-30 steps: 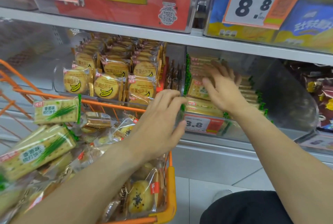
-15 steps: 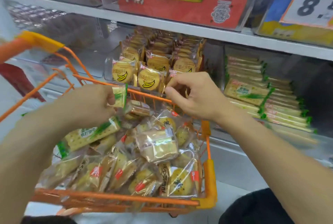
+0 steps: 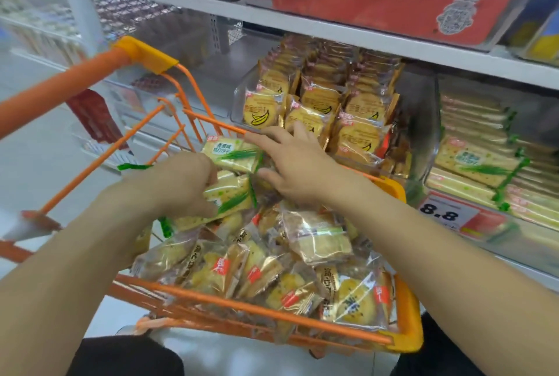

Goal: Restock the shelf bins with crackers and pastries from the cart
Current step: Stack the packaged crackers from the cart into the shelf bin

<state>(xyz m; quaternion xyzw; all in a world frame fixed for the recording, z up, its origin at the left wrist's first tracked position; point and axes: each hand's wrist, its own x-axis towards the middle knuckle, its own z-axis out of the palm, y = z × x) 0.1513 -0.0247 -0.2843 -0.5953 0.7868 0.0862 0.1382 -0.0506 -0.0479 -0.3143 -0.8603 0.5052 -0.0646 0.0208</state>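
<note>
Reaching into the orange cart, the left hand is grasping scallion cracker packs with curled fingers. The right hand is resting beside them, fingers released, touching the top pack.

Bright, even store lighting, soft shadows, glare on clear pastry wrappers, motion blur on price tags, wide-angle bending at edges, upper left washed out.
</note>
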